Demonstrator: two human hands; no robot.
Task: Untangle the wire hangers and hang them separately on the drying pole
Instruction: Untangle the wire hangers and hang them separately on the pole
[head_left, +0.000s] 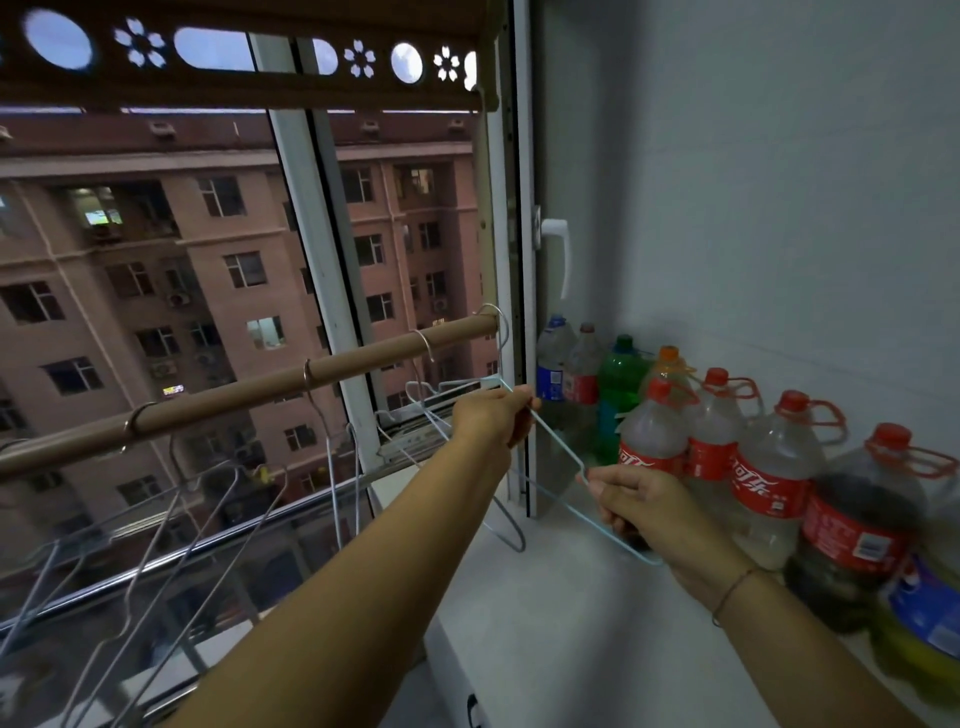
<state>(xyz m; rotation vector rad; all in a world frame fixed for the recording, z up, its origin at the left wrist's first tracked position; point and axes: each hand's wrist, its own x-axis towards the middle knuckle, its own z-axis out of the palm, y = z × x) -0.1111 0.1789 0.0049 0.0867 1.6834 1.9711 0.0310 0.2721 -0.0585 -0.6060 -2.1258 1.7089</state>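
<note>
A brown drying pole runs from lower left up to the window frame at the right. Several grey wire hangers hang from it by their hooks, spaced along its length. A light blue wire hanger has its hook over the pole's right end. My left hand pinches the upper arm of the blue hanger just below its neck. My right hand grips the hanger's lower corner above the sill.
A white window sill lies under my hands. Several plastic bottles, most with red labels, stand along the grey wall at the right. A white window handle juts from the frame. Glass and a building lie beyond the pole.
</note>
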